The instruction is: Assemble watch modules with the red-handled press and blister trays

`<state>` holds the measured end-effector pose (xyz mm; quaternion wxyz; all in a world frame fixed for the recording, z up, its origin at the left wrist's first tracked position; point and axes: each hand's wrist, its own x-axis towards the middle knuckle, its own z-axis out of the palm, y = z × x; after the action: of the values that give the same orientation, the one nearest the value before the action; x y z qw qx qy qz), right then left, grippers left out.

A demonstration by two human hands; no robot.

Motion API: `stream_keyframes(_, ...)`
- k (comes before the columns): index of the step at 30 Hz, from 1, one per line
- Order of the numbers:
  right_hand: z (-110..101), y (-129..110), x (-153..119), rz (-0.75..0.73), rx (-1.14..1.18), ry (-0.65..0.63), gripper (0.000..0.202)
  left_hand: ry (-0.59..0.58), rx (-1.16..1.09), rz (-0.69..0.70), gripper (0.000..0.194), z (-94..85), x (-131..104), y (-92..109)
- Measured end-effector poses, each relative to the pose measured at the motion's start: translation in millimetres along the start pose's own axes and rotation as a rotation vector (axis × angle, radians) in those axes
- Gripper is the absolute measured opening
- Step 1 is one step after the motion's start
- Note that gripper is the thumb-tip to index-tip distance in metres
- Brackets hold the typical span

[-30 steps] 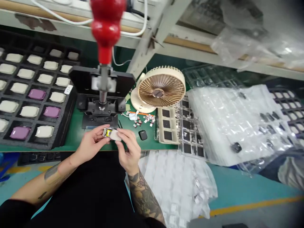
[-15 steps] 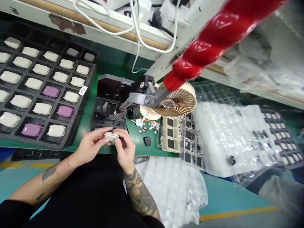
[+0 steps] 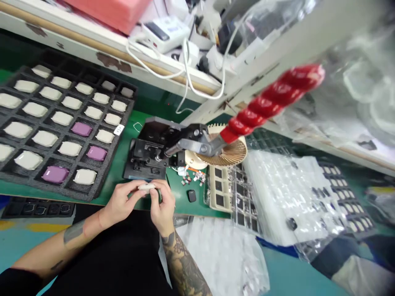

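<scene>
A small off-white case is pinched between both hands near the table's front edge. My left hand grips its left end with thumb and fingers, and my right hand grips its right end. Just beyond the hands stands a black clamp press with a red-handled lever. On the left, a dark foam tray holds several off-white cases and a few purple ones. Right of my hands lies a black square piece, with small loose parts behind it.
A fan stands behind the press. To the right are a beige compartment tray, stacked clear plastic trays and another filled tray. White cables hang from the shelf. A person's sleeve shows at the lower right.
The camera view has shifted, showing more of the shelf. The case in my hands now appears thinner, seen more edge-on. Both hands still hold it.
</scene>
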<state>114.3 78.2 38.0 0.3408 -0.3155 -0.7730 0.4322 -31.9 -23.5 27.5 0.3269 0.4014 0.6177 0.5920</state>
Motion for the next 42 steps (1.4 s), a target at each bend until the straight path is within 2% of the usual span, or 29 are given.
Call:
stream_keyframes(5, 5, 1, -1, -0.174, -0.113, 0.015, 0.018, -0.061, -0.270, -0.120, 0.034, 3.8, 5, 10)
stream_keyframes(6, 4, -1, 2, -0.185, -0.129, 0.013, 0.018, -0.047, -0.338, -0.143, 0.037, 6.0, 6, 11)
stream_keyframes(8, -3, -8, 14, -0.203, -0.174, -0.072, 0.018, 0.019, -0.472, -0.201, 0.041, 9.9, 8, 10)
stream_keyframes(10, -17, -22, 35, -0.261, -0.241, -0.140, 0.017, 0.091, -0.575, -0.260, 0.049, 11.7, 9, 7)
stream_keyframes(11, -25, -31, 49, -0.309, -0.272, -0.095, 0.017, 0.109, -0.606, -0.285, 0.054, 11.4, 8, 5)
stream_keyframes(12, -34, -43, 65, -0.370, -0.287, 0.025, 0.017, 0.112, -0.622, -0.306, 0.058, 10.5, 8, 2)
stream_keyframes(15, -54, -89, 117, -0.587, -0.181, 0.553, 0.018, 0.076, -0.633, -0.333, 0.062, 5.6, 4, -4)
stream_keyframes(16, -57, -105, 133, -0.661, -0.112, 0.584, 0.031, 0.061, -0.636, -0.334, 0.062, 3.8, 3, -6)
stream_keyframes(17, -58, -119, 147, -0.700, -0.038, 0.547, 0.046, 0.050, -0.631, -0.334, 0.063, 2.1, 2, -7)
stream_keyframes(18, -58, -132, 159, -0.714, -0.001, 0.442, 0.058, 0.047, -0.612, -0.330, 0.062, 0.4, 2, -7)
stream_keyframes(19, -57, -143, 169, -0.716, 0.019, 0.334, 0.065, 0.048, -0.571, -0.316, 0.057, -1.2, 2, -7)
stream_keyframes(21, -52, -156, 181, -0.729, 0.037, 0.195, 0.064, 0.054, -0.394, -0.238, 0.041, -4.3, 5, -5)
stream_keyframes(23, -47, -160, 186, -0.759, 0.054, 0.190, 0.053, 0.059, -0.096, -0.069, 0.030, -6.7, 13, -2)
stream_keyframes(26, -43, -156, 188, -0.785, 0.083, 0.237, 0.043, 0.065, 0.439, 0.194, 0.028, -6.1, 30, 3)
stream_keyframes(28, -42, -154, 189, -0.789, 0.084, 0.242, 0.042, 0.045, 0.753, 0.233, 0.026, -2.3, 43, 4)
stream_keyframes(31, -46, -154, 187, -0.797, 0.058, 0.227, 0.042, -0.040, 1.051, 0.151, 0.030, 4.6, 61, 5)
stream_keyframes(34, -54, -161, 183, -0.789, -0.066, 0.183, 0.049, -0.105, 1.142, 0.117, 0.035, 6.9, 66, 10)
stream_keyframes(37, -63, -170, 174, -0.753, -0.183, 0.119, 0.050, -0.102, 1.160, 0.222, 0.036, 1.8, 47, 17)
stream_keyframes(40, -66, -166, 163, -0.776, -0.150, 0.151, 0.041, 0.043, 1.001, 0.428, 0.031, -6.2, 7, 22)
stream_keyframes(42, -59, -151, 155, -0.931, -0.073, 0.236, 0.036, 0.146, 0.850, 0.513, 0.024, -10.5, -20, 26)
